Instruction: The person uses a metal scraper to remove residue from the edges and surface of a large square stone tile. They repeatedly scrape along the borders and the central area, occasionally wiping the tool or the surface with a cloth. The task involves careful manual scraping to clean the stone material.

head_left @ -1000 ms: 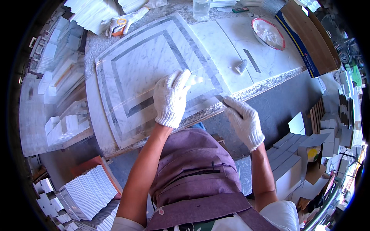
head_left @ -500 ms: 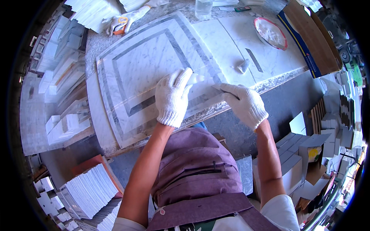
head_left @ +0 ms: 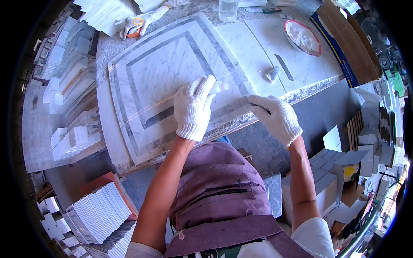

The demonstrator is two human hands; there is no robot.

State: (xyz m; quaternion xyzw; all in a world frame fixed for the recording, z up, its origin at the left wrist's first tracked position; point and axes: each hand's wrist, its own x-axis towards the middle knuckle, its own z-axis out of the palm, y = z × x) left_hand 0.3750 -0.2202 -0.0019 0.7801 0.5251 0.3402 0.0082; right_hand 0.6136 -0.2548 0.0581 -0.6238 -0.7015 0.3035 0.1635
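A pale marble panel [head_left: 165, 71] with grey inlaid bands and one curved edge lies on the worktable. My left hand [head_left: 192, 107], in a white knitted glove, is over its near part with the fingers bent together. A small whitish bit [head_left: 220, 87] shows beside those fingertips; whether it is a held piece or part of the glove is unclear. My right hand [head_left: 277, 116], gloved too, is closed at the panel's near right corner. A dark sliver shows between its fingers, but the held thing is mostly hidden.
Right of the panel lie a grey-white lump [head_left: 272, 74], a flat metal strip [head_left: 284, 67] and a red-rimmed bowl of white paste [head_left: 303, 38]. A cardboard box [head_left: 346, 41] stands beyond. At the back are a clear jar [head_left: 228, 10] and spare gloves [head_left: 144, 22]. Tile stacks [head_left: 101, 210] flank the table.
My right hand has shifted slightly right and toward me. The thin pale tip seen at its fingers before no longer shows clearly. My left hand has barely moved.
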